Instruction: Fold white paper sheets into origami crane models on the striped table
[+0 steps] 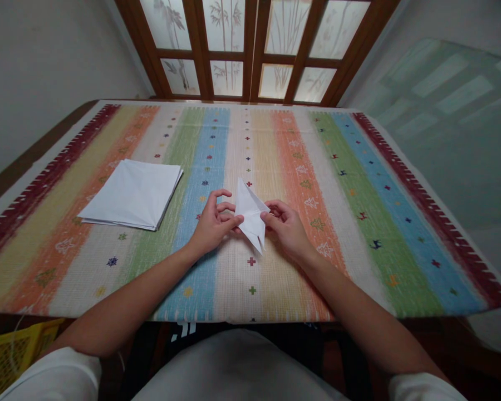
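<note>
folded paper (250, 214) held upright, gripped in narrow pinches by left hand (212, 225) and right hand (286, 231), paper stack (129, 195) lying left of folded paper, striped cloth (229, 295) beneath

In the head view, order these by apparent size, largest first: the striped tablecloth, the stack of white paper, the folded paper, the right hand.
1. striped tablecloth
2. stack of white paper
3. folded paper and right hand: too alike to rank.

folded paper (250, 214): white, matt, smooth | paper stack (129, 195): white, matt | tabletop cloth (350, 223): woven, rough, matt | door frame (247, 33): varnished wood, slight gloss | door panes (175, 22): frosted glass
</note>
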Available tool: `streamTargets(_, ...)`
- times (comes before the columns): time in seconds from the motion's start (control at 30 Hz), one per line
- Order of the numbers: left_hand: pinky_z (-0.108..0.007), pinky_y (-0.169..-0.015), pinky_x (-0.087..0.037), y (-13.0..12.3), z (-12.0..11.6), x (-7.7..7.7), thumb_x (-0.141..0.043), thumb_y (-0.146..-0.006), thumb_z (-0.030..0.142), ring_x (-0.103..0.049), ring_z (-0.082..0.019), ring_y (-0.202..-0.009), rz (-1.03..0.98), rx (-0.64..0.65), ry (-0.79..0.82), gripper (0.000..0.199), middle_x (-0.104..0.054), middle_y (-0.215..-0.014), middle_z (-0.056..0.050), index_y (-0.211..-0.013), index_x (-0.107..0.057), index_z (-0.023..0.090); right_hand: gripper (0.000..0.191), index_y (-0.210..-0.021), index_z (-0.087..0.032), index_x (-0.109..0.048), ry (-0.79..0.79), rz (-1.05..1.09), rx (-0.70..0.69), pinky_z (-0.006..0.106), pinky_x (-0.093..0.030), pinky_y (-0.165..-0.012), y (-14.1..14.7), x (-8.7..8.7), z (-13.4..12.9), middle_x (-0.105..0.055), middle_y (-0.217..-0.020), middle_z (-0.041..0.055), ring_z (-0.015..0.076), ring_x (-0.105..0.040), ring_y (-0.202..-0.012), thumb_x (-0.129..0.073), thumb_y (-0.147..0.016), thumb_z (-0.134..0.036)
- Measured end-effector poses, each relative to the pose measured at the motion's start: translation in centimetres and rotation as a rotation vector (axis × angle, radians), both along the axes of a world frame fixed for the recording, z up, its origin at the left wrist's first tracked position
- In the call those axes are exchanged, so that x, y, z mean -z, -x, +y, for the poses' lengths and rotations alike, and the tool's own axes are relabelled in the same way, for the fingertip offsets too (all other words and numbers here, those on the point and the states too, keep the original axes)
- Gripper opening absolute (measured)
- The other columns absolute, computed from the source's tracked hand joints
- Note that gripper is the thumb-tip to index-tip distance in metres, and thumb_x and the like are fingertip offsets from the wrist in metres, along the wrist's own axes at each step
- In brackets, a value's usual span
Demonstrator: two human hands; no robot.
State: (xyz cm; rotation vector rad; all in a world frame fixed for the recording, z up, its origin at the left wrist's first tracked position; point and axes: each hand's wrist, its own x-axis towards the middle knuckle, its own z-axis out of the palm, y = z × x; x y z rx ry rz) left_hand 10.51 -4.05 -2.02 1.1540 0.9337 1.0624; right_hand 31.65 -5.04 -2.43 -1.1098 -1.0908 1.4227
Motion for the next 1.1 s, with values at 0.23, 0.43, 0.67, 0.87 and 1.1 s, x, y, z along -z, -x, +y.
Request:
streamTargets(0.23,-0.021,-0.055,-0.059,0.1,-0.1,-0.3,-0.079,-0.084,0.032,-0.068,-0.008,-0.060,0.117,-0.004,-0.033,0.031,-0.067,-0.096,-0.001,-0.102,-0.058,0.018,0.042,-0.095,-0.023,-0.074,0.002,-0.045,-0.039,0.031,-0.057,-0.068,-0.1,0.0,0.0,-0.072,-0.092,0.0048,0.0204,-0.068,-0.084,-0.074,-0.086,-0.064)
streamTargets(0.43,-0.026,-0.063,-0.059,0.1,-0.1,0.3,-0.079,-0.084,0.035,-0.072,-0.015,-0.065,0.209,0.002,-0.058,0.028,-0.069,-0.076,0.001,-0.098,-0.061,0.019,0.027,-0.094,-0.026,-0.081,-0.278,-0.264,-0.056,0.036,-0.057,-0.083,-0.1,-0.6,-0.4,-0.070,-0.107,0.0080,0.0232,-0.066,-0.100,-0.077,-0.089,-0.052)
streamTargets(0.67,-0.034,-0.078,-0.062,0.3,-0.4,-0.1,-0.066,-0.094,0.057,-0.073,-0.020,-0.081,0.213,0.092,-0.142,0.040,-0.073,-0.088,-0.005,-0.095,-0.067,0.018,0.026,-0.102,-0.026,-0.078,-0.351,-0.397,-0.020,0.034,-0.057,-0.075,0.2,-0.9,-1.1,-0.061,-0.114,0.0074,0.0239,-0.064,-0.104,-0.089,-0.079,-0.029)
streamTargets(0.87,-0.036,-0.084,-0.062,0.0,-0.5,0.1,-0.087,-0.079,0.041,-0.075,-0.022,-0.093,0.199,0.092,-0.082,0.040,-0.077,-0.105,-0.008,-0.105,-0.067,0.018,0.025,-0.109,-0.028,-0.074,-0.357,-0.376,-0.067,0.031,-0.056,-0.069,0.5,-1.0,-1.3,-0.065,-0.111,0.0068,0.0225,-0.064,-0.095,-0.082,-0.087,-0.038)
streamTargets(1.1,-0.040,-0.092,-0.060,0.4,-0.2,0.2,-0.081,-0.085,0.043,-0.071,-0.026,-0.102,0.210,0.153,-0.194,0.032,-0.075,-0.108,-0.010,-0.103,-0.073,0.018,0.044,-0.105,-0.026,-0.067,-0.111,-0.055,-0.157,0.034,-0.059,-0.077,0.2,0.0,-0.4,-0.073,-0.096,0.0030,0.0203,-0.070,-0.086,-0.086,-0.079,-0.056)
